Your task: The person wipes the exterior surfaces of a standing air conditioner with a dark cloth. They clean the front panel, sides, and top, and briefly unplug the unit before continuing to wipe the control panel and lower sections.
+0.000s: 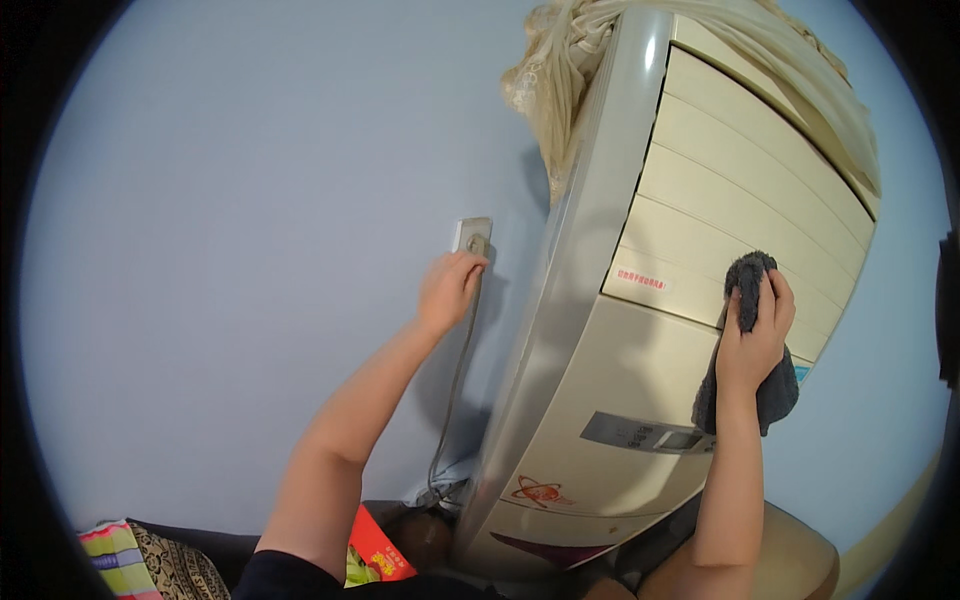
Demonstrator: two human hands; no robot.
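In the head view, the left hand (452,287) is pinching the plug (480,247) at the wall socket (463,231), left of the air conditioner (655,360). The right hand (755,345) is clasping a dark cloth (778,398) against the air conditioner's front. Crooked tugging could be straining the socket or the cord (460,373), which is hanging left of the air conditioner.
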